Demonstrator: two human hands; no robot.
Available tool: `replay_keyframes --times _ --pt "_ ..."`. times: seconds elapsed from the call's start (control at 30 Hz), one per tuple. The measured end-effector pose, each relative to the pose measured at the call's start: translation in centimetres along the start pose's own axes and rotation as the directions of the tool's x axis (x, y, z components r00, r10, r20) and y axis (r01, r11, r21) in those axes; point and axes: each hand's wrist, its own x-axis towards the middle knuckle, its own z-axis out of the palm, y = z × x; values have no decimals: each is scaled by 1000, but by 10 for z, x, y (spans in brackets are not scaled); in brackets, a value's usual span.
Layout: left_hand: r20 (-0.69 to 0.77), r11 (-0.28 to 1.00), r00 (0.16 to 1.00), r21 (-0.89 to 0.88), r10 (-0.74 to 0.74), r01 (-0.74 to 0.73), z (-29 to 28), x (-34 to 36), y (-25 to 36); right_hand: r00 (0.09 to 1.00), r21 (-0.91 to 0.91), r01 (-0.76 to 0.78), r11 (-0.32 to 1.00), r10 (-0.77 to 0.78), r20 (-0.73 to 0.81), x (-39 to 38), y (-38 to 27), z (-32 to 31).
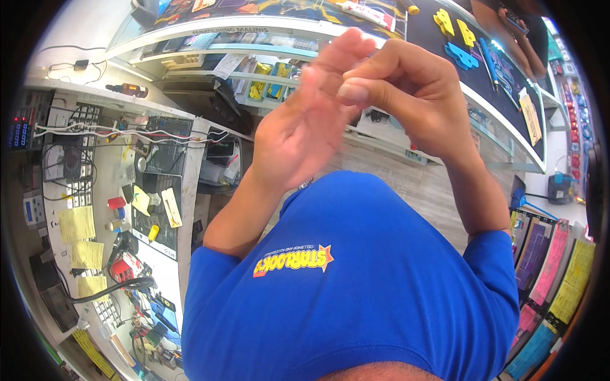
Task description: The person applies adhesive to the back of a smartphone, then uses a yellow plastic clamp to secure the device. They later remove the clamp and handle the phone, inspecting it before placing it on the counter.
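My left hand (pixel 295 136) and my right hand (pixel 406 95) are raised close together in front of my chest, above my blue shirt (pixel 356 279). The left hand is blurred, with its fingers stretched out and its palm turned toward the right hand. My right hand has its fingers curled inward, and its fingertips touch the fingers of the left hand. I see nothing held in either hand. Both bare forearms rise from the short sleeves.
A cluttered workbench (pixel 184 209) runs along the left with tools, wires, yellow notes (pixel 76 223) and a dark mat. A curved glass display counter (pixel 495 108) crosses the top, with yellow and blue items on it. Another person's hands (pixel 508 22) rest on it. Coloured packets (pixel 559 267) hang at right.
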Motion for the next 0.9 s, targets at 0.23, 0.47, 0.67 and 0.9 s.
replay_keyframes --times 0.23,0.47,0.67,0.9 --pt "-2 550 881 782 472 -293 -20 -5 -7 986 -209 37 977 -70 -154 -7 18 14" --pt "-222 947 967 317 125 -50 -6 -2 8 958 -18 185 983 -185 -217 -11 33 21" --pt "-135 965 982 244 133 -97 -18 1 16 991 287 -23 958 60 -120 -15 32 27" --pt "130 991 984 -78 121 -111 -46 -1 30 992 228 -25 973 52 -115 -18 29 41"
